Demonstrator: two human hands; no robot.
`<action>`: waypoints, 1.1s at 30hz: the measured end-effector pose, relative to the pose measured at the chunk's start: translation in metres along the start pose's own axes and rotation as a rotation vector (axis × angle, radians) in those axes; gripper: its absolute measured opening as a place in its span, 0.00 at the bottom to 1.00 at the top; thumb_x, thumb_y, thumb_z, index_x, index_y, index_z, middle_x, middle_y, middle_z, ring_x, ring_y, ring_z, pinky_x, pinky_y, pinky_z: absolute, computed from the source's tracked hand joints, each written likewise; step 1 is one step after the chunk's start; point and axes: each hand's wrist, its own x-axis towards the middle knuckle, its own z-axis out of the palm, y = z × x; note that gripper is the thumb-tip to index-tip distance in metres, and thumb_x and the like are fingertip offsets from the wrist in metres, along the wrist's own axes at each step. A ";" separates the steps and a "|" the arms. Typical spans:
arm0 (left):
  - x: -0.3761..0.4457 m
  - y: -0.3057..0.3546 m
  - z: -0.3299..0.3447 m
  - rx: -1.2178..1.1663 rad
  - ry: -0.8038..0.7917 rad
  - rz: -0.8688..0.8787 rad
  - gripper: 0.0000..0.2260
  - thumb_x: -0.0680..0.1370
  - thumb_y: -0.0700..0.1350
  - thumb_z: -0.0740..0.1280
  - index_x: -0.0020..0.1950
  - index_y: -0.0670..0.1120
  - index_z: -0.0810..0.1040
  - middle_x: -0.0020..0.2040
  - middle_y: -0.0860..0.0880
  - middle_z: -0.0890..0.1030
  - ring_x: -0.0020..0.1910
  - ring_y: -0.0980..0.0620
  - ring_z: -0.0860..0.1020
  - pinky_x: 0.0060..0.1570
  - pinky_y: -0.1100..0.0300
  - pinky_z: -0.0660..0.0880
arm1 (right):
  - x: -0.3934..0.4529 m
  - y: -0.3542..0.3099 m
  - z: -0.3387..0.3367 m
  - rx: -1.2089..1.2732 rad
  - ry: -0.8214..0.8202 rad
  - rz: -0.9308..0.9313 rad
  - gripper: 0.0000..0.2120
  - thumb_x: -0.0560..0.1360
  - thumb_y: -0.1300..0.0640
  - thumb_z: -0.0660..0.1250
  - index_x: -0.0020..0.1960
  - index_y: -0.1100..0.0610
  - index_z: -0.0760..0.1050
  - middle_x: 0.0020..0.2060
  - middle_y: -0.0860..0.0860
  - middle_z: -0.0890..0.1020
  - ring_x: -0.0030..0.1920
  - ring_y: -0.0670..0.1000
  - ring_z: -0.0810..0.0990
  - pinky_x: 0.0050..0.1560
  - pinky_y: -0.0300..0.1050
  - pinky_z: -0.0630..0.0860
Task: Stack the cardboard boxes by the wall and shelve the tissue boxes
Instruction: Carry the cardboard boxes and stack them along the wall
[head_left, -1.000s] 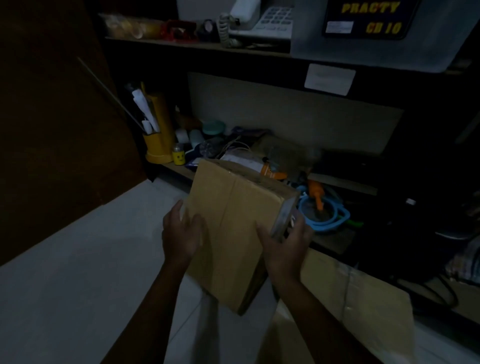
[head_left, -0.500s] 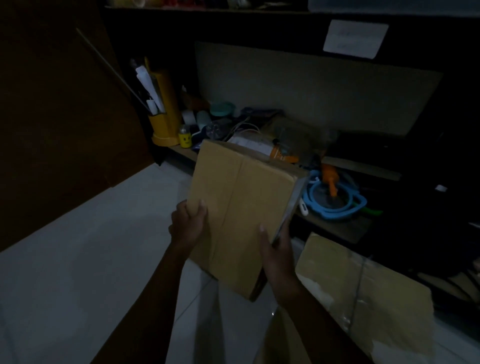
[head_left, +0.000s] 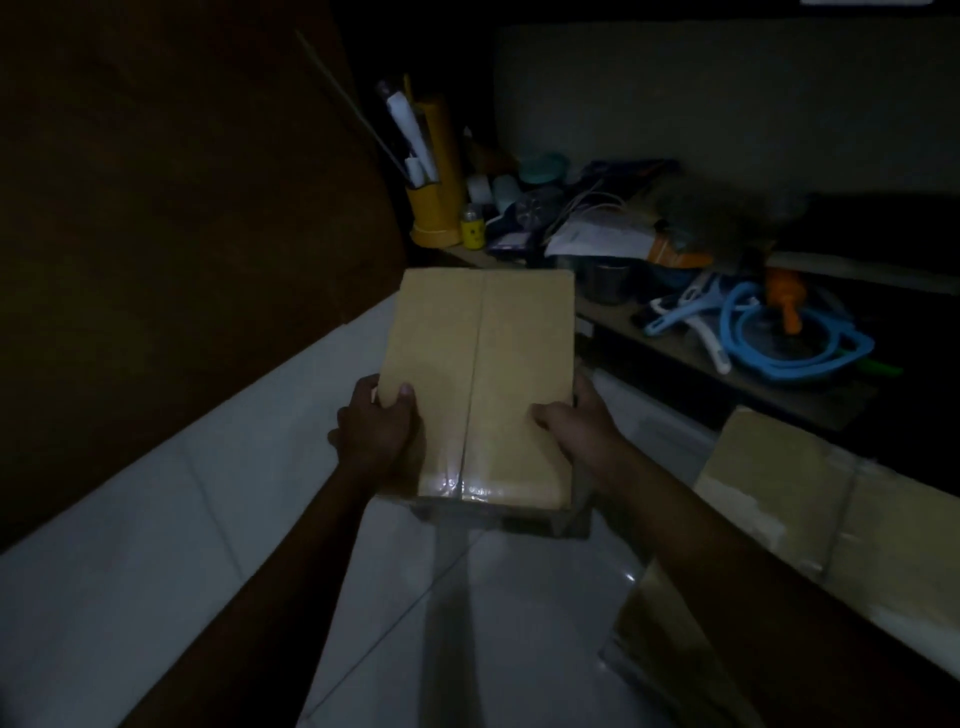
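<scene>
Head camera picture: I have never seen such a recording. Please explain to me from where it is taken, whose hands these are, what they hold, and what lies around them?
There is no machine here. A person wears one camera on the head; it looks forward and down, so you see that person's own arms. The left hand and right hand grip a taped cardboard box by its two sides, thumbs on top, above a pale tiled floor. At the lower right stands a second box. Behind is a low shelf crowded with small things: a yellow holder with rolled papers, a coiled blue hose, and papers. The room is dark, so much of the clutter cannot be made out.
</scene>
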 end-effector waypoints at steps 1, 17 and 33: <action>-0.002 -0.003 -0.008 0.012 0.000 -0.019 0.26 0.79 0.63 0.63 0.73 0.52 0.70 0.69 0.44 0.77 0.67 0.37 0.74 0.71 0.41 0.65 | -0.002 0.002 0.006 -0.021 -0.034 0.015 0.28 0.75 0.61 0.69 0.72 0.47 0.69 0.62 0.49 0.79 0.56 0.50 0.79 0.56 0.45 0.77; -0.020 -0.050 -0.119 -0.578 -0.350 -0.335 0.27 0.75 0.63 0.65 0.68 0.48 0.78 0.60 0.39 0.84 0.62 0.37 0.79 0.67 0.40 0.71 | -0.019 -0.063 0.038 0.250 -0.390 -0.088 0.07 0.76 0.52 0.72 0.49 0.55 0.82 0.40 0.51 0.86 0.42 0.47 0.85 0.39 0.38 0.79; -0.034 0.009 -0.096 -0.572 -0.193 0.003 0.16 0.79 0.56 0.69 0.64 0.50 0.78 0.52 0.48 0.87 0.49 0.50 0.87 0.41 0.56 0.83 | -0.007 -0.059 0.041 0.032 -0.188 -0.113 0.37 0.60 0.28 0.76 0.63 0.44 0.76 0.54 0.45 0.85 0.51 0.46 0.85 0.47 0.46 0.82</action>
